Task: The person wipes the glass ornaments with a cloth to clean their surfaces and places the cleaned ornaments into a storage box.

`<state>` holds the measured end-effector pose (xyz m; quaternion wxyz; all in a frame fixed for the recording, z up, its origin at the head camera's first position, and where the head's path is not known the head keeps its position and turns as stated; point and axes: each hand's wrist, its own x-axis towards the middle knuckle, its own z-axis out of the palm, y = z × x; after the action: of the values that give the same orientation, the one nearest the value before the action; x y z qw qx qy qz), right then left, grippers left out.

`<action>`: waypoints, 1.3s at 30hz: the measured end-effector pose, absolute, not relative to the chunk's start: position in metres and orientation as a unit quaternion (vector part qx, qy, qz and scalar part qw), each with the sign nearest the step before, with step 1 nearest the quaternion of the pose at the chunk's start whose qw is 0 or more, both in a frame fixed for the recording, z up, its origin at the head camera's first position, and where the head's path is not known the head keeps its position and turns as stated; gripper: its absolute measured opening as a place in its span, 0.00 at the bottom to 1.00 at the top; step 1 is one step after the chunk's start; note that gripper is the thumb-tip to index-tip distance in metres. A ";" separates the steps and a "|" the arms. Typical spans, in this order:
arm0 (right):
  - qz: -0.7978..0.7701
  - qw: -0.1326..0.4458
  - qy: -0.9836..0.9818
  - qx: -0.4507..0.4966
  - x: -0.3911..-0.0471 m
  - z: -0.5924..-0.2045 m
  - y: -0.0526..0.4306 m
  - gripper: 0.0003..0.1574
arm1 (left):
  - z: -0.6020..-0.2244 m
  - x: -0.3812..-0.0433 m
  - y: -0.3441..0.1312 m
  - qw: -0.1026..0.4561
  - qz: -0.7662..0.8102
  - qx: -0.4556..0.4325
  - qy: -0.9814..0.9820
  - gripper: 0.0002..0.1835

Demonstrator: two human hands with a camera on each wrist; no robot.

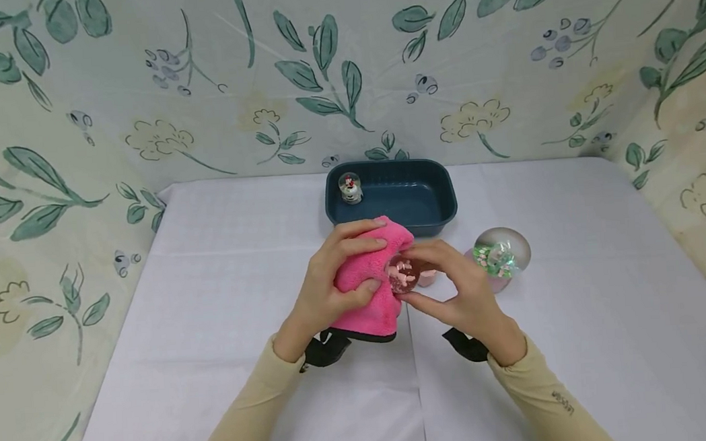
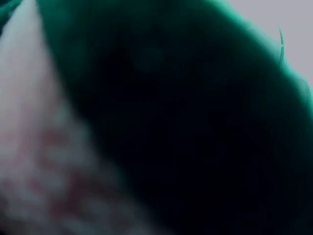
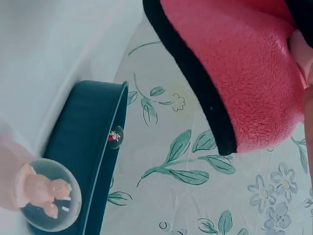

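A pink plush cloth [image 1: 365, 274] with black edging is gripped by my left hand [image 1: 340, 268], thumb in front and fingers spread over it. Its folds press against a small snow globe [image 1: 402, 275] with a pink figure inside. My right hand [image 1: 463, 288] pinches this globe between thumb and fingers from the right, partly covering it. In the right wrist view the cloth [image 3: 244, 78] hangs at the upper right, beside a finger [image 3: 309, 103]. The left wrist view is mostly dark and blurred.
Behind the hands stands a dark blue bin [image 1: 392, 228], with a tiny snow globe [image 1: 350, 188] at its left end. A larger snow globe [image 1: 503, 255] on a pinkish base stands to the right. White cloth [image 1: 221, 255] covers the table; a leaf-patterned curtain [image 1: 343, 66] hangs behind.
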<state>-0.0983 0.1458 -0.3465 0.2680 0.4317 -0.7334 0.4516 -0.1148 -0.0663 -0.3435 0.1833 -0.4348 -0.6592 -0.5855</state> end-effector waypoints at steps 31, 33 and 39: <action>0.490 0.250 -0.722 0.419 -0.098 -0.349 0.146 0.34 | -0.346 -0.117 -0.066 0.177 -0.567 -0.438 -0.674 0.20; 0.497 0.251 -0.717 0.421 -0.101 -0.350 0.148 0.34 | -0.344 -0.117 -0.065 0.181 -0.553 -0.454 -0.675 0.21; 0.550 0.211 -0.720 0.368 -0.102 -0.353 0.148 0.31 | -0.344 -0.113 -0.060 0.192 -0.516 -0.477 -0.685 0.25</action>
<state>-0.1017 0.1483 -0.3530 0.2114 0.3675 -0.7196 0.5498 -0.1129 -0.0597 -0.3438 0.1919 -0.4766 -0.6850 -0.5165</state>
